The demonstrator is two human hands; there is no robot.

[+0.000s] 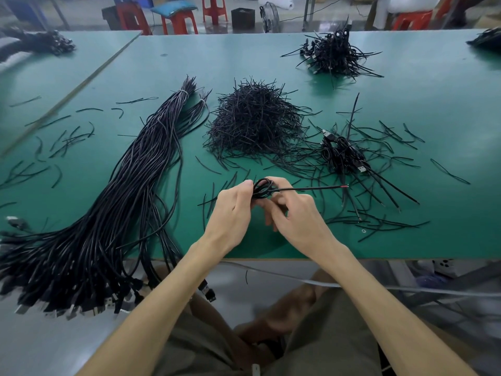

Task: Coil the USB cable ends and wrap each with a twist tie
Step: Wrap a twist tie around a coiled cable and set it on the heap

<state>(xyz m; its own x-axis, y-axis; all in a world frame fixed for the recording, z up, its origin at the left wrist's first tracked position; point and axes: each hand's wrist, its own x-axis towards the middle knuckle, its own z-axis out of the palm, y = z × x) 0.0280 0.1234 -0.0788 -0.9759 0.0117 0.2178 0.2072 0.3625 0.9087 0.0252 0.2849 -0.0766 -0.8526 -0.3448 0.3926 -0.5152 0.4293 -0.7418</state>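
Both hands meet above the near middle of the green table point(271, 63). My left hand point(233, 210) and my right hand point(292, 210) both grip a small coil of black USB cable point(262, 188) between them. The cable's stripped end point(311, 188), tipped red, sticks out to the right. A heap of black twist ties point(254, 123) lies beyond the hands. Whether a tie is on the coil I cannot tell.
A thick bundle of uncoiled black cables point(108, 213) runs along the left and hangs over the front edge. A few coiled cables point(344, 156) lie at the right, a bigger pile point(336, 52) at the far right. Loose ties are scattered about. Red stools point(179, 20) stand behind.
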